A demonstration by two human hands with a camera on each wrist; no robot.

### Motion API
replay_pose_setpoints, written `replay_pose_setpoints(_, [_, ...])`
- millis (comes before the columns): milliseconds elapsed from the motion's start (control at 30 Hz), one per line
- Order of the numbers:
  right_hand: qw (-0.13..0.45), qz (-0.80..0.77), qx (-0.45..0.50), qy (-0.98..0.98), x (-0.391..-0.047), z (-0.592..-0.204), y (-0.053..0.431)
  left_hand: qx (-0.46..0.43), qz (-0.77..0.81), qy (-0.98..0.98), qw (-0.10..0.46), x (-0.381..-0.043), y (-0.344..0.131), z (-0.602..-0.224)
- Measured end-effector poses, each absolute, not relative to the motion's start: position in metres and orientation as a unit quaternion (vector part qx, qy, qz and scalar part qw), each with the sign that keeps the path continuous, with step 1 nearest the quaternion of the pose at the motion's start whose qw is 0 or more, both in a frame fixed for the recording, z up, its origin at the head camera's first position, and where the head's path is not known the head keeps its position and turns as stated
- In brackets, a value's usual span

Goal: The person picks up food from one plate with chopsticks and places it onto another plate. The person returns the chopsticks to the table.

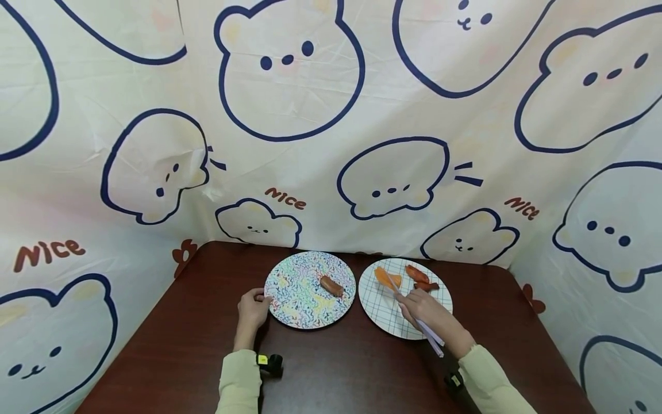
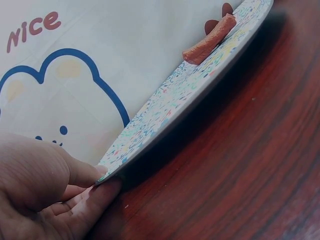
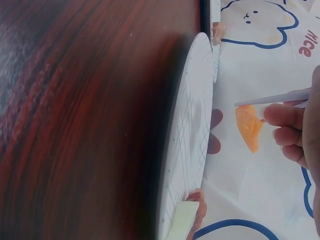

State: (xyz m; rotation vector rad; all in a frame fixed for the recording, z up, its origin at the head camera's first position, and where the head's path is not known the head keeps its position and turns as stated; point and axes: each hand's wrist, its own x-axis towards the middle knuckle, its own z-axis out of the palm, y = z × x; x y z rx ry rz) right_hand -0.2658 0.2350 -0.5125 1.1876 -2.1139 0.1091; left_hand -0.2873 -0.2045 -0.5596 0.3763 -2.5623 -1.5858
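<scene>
My left hand (image 1: 253, 313) pinches the left rim of a round, colour-speckled plate (image 1: 295, 310), thumb on top and fingers beneath. On that plate lies a short brown sausage (image 1: 331, 286), also visible in the left wrist view. A pair of pale lilac chopsticks (image 1: 430, 336) is held in my right hand (image 1: 429, 313). Their tips grip a piece of orange food (image 3: 247, 125), which the right wrist view shows raised above a white plate with a grid pattern (image 1: 393, 322). Two reddish food pieces (image 1: 416, 273) rest at the back right of the grid plate.
Both plates stand side by side near the back of a dark brown table (image 1: 336, 374). A pale green piece (image 3: 184, 220) shows on the grid plate's near part in the right wrist view. A cream curtain (image 1: 289, 172) with bear drawings encloses the table's back and sides.
</scene>
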Motion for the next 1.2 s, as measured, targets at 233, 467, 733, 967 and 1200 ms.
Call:
replay_pose_setpoints(233, [0.361, 0.045, 0.461, -0.809, -0.265, -0.511, 0.23, 0.132, -0.525, -0.839, 0.053, -0.288, -0.203, -0.559])
replay_pose_setpoints(467, [0.372, 0.048, 0.466, -0.801, -0.269, -0.512, 0.226, 0.132, -0.526, -0.839, 0.051, -0.287, -0.203, -0.557])
replay_pose_setpoints(733, [0.367, 0.059, 0.463, -0.805, -0.269, -0.512, 0.22, 0.136, -0.528, -0.837, 0.046, -0.285, -0.202, -0.554])
replay_pose_setpoints(967, [0.366, 0.056, 0.466, -0.804, -0.272, -0.516, 0.211, 0.128, -0.529, -0.838, 0.046, -0.285, -0.204, -0.557])
replay_pose_setpoints(1200, [0.357, 0.079, 0.479, -0.798, -0.275, -0.52, 0.204, 0.13, -0.526, -0.839, 0.05, -0.285, -0.203, -0.555])
